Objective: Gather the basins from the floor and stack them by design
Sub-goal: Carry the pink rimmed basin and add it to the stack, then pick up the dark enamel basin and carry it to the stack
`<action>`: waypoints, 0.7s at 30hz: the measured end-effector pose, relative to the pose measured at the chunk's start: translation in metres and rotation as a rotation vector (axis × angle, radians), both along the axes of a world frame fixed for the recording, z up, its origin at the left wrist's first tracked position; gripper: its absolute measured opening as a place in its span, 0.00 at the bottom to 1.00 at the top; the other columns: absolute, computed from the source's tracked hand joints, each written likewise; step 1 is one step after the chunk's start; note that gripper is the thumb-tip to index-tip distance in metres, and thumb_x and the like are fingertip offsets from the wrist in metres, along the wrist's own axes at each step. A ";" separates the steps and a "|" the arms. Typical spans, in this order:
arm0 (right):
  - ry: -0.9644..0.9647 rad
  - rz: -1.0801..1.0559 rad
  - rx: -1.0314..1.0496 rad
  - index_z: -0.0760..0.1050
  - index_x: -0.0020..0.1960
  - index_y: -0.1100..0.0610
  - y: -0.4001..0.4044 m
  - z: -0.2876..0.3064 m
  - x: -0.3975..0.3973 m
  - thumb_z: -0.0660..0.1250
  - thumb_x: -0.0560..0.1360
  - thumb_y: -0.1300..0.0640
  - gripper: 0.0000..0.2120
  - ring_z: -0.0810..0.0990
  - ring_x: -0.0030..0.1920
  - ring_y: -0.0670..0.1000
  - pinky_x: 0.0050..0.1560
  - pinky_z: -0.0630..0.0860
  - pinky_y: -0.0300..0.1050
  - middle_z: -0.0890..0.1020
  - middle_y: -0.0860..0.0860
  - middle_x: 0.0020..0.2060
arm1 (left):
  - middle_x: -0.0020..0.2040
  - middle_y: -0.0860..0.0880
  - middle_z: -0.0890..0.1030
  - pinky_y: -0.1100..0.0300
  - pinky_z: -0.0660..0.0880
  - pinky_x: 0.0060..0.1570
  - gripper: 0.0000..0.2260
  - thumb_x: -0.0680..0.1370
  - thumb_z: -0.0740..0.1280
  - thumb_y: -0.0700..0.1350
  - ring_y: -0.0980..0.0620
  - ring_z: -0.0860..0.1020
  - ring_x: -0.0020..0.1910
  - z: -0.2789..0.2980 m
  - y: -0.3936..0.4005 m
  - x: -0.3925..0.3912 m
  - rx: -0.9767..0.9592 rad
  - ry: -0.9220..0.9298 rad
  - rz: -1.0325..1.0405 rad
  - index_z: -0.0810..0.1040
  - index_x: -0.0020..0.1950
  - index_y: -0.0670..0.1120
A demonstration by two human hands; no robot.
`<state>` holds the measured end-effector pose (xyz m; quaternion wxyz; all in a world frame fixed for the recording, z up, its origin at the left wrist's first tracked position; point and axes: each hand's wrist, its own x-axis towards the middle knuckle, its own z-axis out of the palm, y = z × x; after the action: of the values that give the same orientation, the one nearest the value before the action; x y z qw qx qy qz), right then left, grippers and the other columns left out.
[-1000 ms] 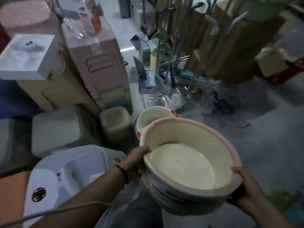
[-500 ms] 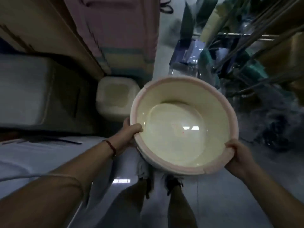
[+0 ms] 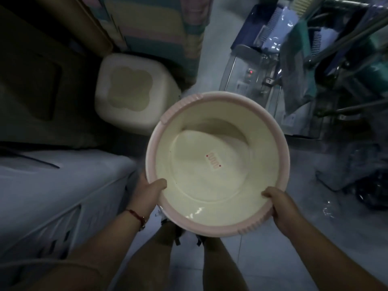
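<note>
Basin (image 3: pixel 216 164) lowered vs earlier; L hand (image 3: pixel 147 196) & R hand (image 3: pixel 281 206) grip near rim

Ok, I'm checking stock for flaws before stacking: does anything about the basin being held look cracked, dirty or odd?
No crack or chip shows. The pink-rimmed basin, held by the left hand and right hand, is empty, with a small red-printed sticker stuck inside on its bottom. That is the only oddity.

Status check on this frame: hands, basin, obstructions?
Both hands, left and right, grip pink-rimmed basin at near rim. Basin upright, empty. Cream stool beyond, apart.
</note>
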<state>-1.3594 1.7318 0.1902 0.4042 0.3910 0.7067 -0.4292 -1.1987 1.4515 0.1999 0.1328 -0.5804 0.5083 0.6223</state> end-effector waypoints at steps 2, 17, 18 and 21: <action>-0.015 0.099 0.054 0.75 0.57 0.64 0.002 0.000 -0.005 0.65 0.72 0.64 0.14 0.76 0.45 0.57 0.45 0.73 0.50 0.79 0.56 0.43 | 0.51 0.47 0.80 0.51 0.78 0.45 0.20 0.71 0.68 0.38 0.45 0.79 0.51 0.000 -0.001 -0.003 0.004 -0.032 -0.020 0.73 0.61 0.52; 0.618 1.404 0.216 0.51 0.79 0.54 -0.157 0.296 -0.052 0.65 0.75 0.44 0.38 0.57 0.75 0.59 0.73 0.58 0.54 0.57 0.57 0.76 | 0.79 0.42 0.57 0.48 0.63 0.72 0.50 0.63 0.52 0.76 0.43 0.59 0.77 0.297 -0.116 -0.005 -0.662 -0.208 -0.702 0.49 0.80 0.54; 0.681 1.523 0.209 0.49 0.79 0.54 -0.181 0.331 -0.047 0.63 0.77 0.43 0.38 0.55 0.76 0.59 0.74 0.55 0.54 0.56 0.57 0.77 | 0.79 0.41 0.58 0.48 0.64 0.71 0.48 0.64 0.52 0.75 0.43 0.61 0.76 0.337 -0.124 0.007 -0.766 -0.247 -0.709 0.50 0.80 0.53; 0.903 1.754 0.099 0.49 0.79 0.51 -0.252 0.424 -0.026 0.59 0.78 0.42 0.35 0.52 0.77 0.58 0.74 0.51 0.56 0.54 0.54 0.78 | 0.79 0.42 0.56 0.46 0.62 0.72 0.44 0.67 0.51 0.71 0.42 0.61 0.76 0.443 -0.146 0.050 -0.997 -0.361 -0.668 0.54 0.80 0.52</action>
<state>-1.3857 1.4802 0.6144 0.2546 -0.4553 0.8513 -0.0564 -1.1490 1.3055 0.6425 0.1174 -0.4782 0.8610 0.1272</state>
